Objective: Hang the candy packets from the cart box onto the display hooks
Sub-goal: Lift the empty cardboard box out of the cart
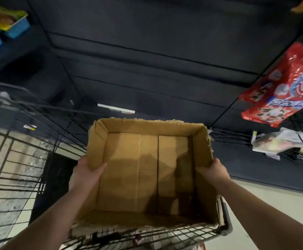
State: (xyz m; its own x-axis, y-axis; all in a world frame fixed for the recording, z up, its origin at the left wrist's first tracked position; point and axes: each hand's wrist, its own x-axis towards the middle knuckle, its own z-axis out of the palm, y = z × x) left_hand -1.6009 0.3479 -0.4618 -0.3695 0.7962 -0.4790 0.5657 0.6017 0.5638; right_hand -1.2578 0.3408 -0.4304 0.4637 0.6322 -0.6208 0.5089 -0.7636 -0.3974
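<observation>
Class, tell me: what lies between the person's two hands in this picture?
In the head view, the cardboard box spans the gap: the left hand grips its left wall, the right hand its right wall. Its floor is bare.

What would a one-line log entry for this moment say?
cardboard box: empty, on cart; left hand: grips box wall; right hand: grips opposite wall; candy packets: hanging right

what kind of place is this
Probably a shop aisle: red candy packets hang on a dark display wall at right, and a wire cart sits under the empty cardboard box.
</observation>
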